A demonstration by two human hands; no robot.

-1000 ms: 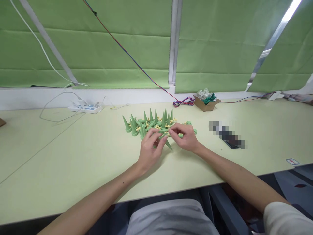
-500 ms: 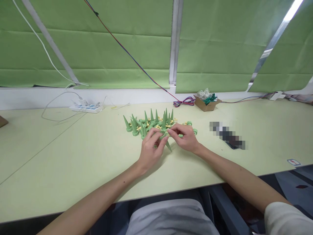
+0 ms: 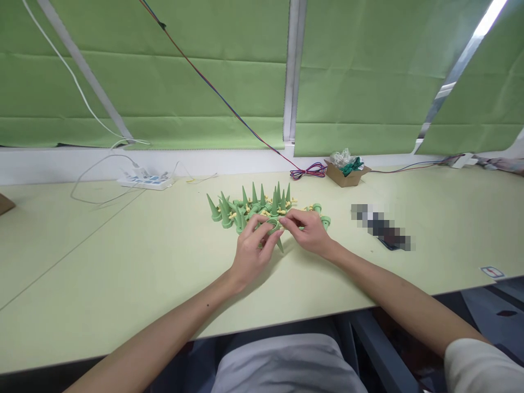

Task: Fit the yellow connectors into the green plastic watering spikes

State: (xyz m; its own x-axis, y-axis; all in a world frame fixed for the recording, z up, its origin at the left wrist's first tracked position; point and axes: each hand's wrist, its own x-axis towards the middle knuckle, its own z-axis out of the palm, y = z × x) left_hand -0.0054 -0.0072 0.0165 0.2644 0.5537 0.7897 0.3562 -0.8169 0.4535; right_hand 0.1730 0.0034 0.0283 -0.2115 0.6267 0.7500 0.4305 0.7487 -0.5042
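Observation:
My left hand [image 3: 252, 248] grips a green plastic cone [image 3: 280, 245] by its wide, hollow end, with the pointed tip slanting down toward me. The round opening faces up between the fingers. My right hand [image 3: 306, 229] pinches at the rim of that opening; whatever lies between its thumb and forefinger is too small to make out. Just beyond both hands spreads a pile of green cones [image 3: 226, 214], several standing point up and others lying on their sides. Small yellow pieces [image 3: 294, 201] are scattered among them.
A small cardboard box [image 3: 343, 177] with clear plastic and green material stands at the back, beside coiled red and blue wire [image 3: 308, 171]. A power strip [image 3: 149, 182] lies at the back left. To the right is a blurred dark object [image 3: 382, 229].
The held cone has turned slightly, its tip swinging a little to the left. My right hand has shifted very slightly left; my left hand stays in place.

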